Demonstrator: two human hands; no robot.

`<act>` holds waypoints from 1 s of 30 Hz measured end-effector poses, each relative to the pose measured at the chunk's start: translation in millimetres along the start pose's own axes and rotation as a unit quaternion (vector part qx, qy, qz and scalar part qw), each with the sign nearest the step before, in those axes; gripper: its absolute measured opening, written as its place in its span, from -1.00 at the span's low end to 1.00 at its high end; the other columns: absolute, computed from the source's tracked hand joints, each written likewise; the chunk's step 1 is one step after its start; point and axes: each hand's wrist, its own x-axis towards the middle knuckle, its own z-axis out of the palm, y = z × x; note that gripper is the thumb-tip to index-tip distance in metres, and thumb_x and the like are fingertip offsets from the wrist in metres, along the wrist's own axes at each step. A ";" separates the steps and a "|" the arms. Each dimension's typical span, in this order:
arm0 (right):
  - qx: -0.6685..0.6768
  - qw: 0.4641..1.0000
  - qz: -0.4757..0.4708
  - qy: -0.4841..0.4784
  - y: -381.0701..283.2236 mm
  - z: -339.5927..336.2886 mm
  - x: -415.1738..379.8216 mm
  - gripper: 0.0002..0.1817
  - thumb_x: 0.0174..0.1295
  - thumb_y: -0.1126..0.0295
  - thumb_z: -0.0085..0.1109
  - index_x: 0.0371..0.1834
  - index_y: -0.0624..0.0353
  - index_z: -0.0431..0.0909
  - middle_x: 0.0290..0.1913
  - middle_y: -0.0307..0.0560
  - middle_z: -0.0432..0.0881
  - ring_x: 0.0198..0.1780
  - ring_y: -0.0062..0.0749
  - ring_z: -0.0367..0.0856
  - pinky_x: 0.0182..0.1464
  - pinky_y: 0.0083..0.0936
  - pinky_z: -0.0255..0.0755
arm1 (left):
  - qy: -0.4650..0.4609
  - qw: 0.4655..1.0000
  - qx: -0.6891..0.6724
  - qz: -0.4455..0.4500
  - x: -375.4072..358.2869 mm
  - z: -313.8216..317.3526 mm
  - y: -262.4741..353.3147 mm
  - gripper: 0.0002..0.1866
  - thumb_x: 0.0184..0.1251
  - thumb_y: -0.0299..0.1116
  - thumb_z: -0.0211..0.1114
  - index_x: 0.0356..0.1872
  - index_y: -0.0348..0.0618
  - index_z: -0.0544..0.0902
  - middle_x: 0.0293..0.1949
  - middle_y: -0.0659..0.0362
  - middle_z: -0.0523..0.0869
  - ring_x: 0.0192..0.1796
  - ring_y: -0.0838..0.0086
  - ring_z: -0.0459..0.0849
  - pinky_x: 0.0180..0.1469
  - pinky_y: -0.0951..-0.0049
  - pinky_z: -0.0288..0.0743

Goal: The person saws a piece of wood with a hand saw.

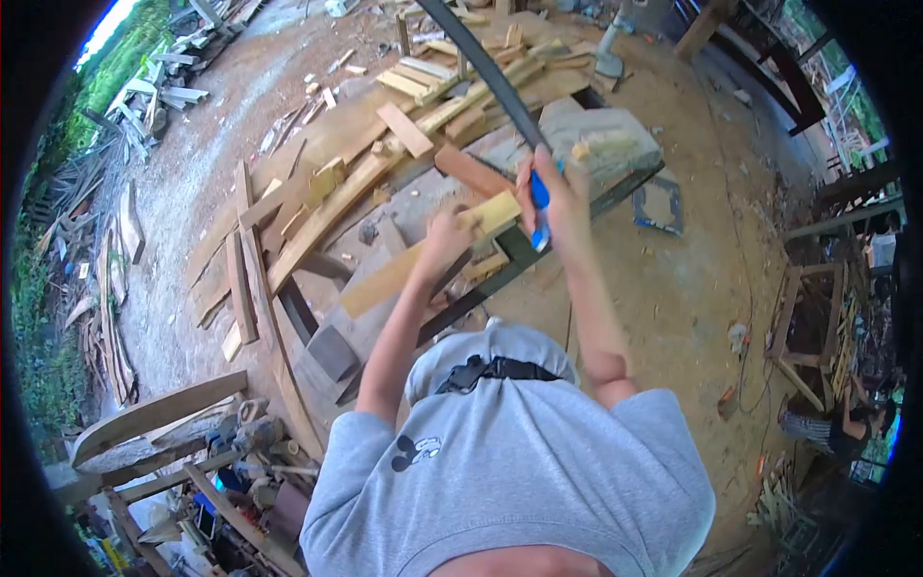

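Note:
My left hand [448,240] is closed around a pale wooden board [383,284], which slants across the workbench from lower left to upper right. My right hand [565,202], at the board's far right end, grips a blue-handled tool [540,197]. From that hand a long dark flat strip [486,72] runs up and out of the top of the picture. I cannot make out whether strip and handle are one piece. Under the board lies the bench's dark frame [524,252], and a reddish wood block [471,171] rests just beyond it.
Planks and offcuts [336,207] are piled to the left and beyond the bench. A curved timber [159,413] lies at lower left. On the right stand a wooden frame [808,313] and, farther down, another person [841,423]. A dark-rimmed square tray [658,206] sits on the dirt floor.

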 end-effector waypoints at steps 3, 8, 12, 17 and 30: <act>0.061 0.998 0.009 -0.031 12.1 11.9 -10.9 -0.61 0.29 0.11 -0.20 -0.55 0.16 0.34 -0.82 -0.27 0.27 -0.85 -0.65 0.17 -0.79 -0.73 0.01 | -0.063 0.818 -0.572 -0.011 30.1 -58.7 46.8 -0.51 0.30 -0.10 -0.07 -0.10 -0.44 0.45 -0.20 -0.04 0.60 -0.12 0.27 0.58 0.04 0.42 0.39; 0.114 0.986 0.050 -0.107 28.6 25.6 -16.0 -0.60 0.31 0.13 -0.25 -0.56 0.18 0.32 -0.84 -0.30 0.19 -0.86 -0.65 0.12 -0.79 -0.72 -0.02 | -0.059 0.820 -0.569 0.013 28.4 -146.1 121.1 -0.55 0.35 -0.14 -0.15 -0.08 -0.42 0.43 -0.13 -0.03 0.57 -0.06 0.37 0.54 0.05 0.43 0.35; 0.118 0.976 0.089 -0.162 28.1 20.9 -18.4 -0.63 0.30 0.14 -0.19 -0.55 0.16 0.35 -0.83 -0.30 0.22 -0.84 -0.69 0.14 -0.80 -0.72 -0.02 | 0.021 0.871 -0.487 0.061 22.9 -150.4 124.2 -0.63 0.26 -0.30 0.05 -0.14 -0.50 0.47 -0.23 -0.07 0.61 -0.19 0.33 0.62 -0.10 0.49 0.50; 0.078 0.973 0.108 -0.189 17.8 15.7 -23.8 -0.76 0.25 0.26 -0.07 -0.48 0.17 0.36 -0.81 -0.34 0.24 -0.83 -0.75 0.12 -0.80 -0.75 -0.07 | 0.024 0.852 -0.521 0.046 7.0 -157.2 128.5 -0.66 0.25 -0.34 0.06 -0.14 -0.51 0.47 -0.26 -0.09 0.61 -0.21 0.32 0.63 -0.15 0.45 0.52; -0.136 0.978 0.011 -0.155 -8.7 4.3 -39.5 -0.87 0.15 0.36 0.07 -0.45 0.17 0.42 -0.75 -0.41 0.29 -0.76 -0.83 0.11 -0.73 -0.80 -0.11 | 0.091 0.878 -0.465 0.069 -13.5 -170.7 134.2 -0.64 0.31 -0.35 -0.03 -0.09 -0.54 0.41 -0.20 -0.12 0.58 -0.17 0.21 0.60 -0.13 0.33 0.52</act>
